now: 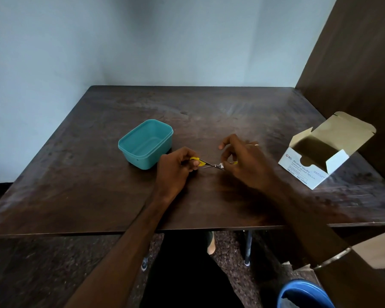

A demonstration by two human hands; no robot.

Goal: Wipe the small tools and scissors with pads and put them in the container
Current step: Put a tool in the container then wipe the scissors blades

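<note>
Small scissors (206, 163) with yellow handles are held just above the dark wooden table (98, 174). My left hand (176, 168) grips the yellow handles. My right hand (242, 161) pinches a small white pad (220, 166) around the metal blades near the tip. A bit of yellow shows under my right fingers; I cannot tell what it is. The teal plastic container (146, 146) stands open to the left of my left hand, and its visible inside looks bare.
An open white box of alcohol swabs (316, 158) lies at the table's right side. A dark wooden panel (353, 63) rises behind it. A blue bin rim (305, 294) shows on the floor at lower right.
</note>
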